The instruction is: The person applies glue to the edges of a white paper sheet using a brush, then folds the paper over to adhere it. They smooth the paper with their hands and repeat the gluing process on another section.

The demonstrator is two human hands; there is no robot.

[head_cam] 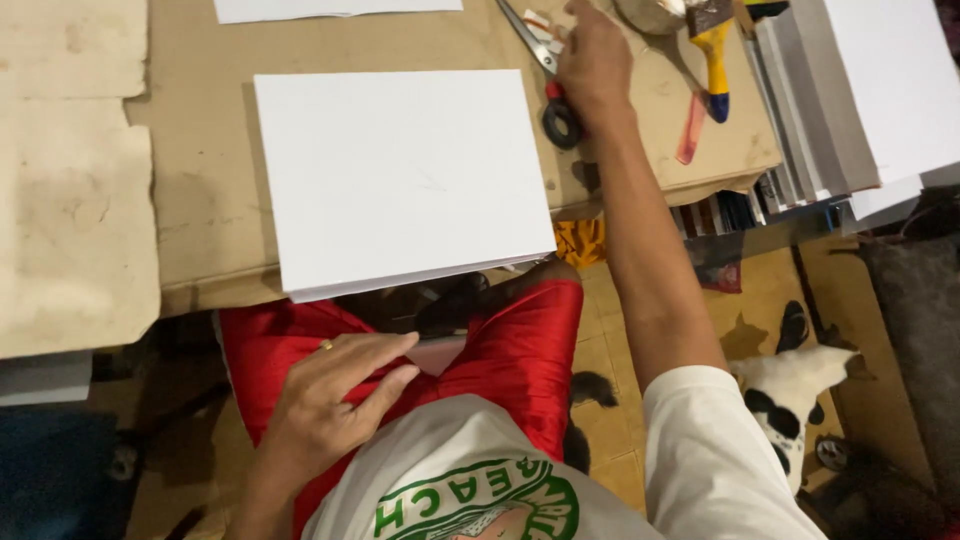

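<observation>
While seated: hands (pixel 596 60) by scissors (pixel 545 75)

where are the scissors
In the head view, the scissors lie at the table's far edge, under the right hand, right of the white paper stack.

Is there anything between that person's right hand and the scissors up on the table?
Nothing visible. The right hand already rests on the scissors, covering part of the handles; the blades poke out to its left. The white paper stack lies clear, nearer the person.
</observation>
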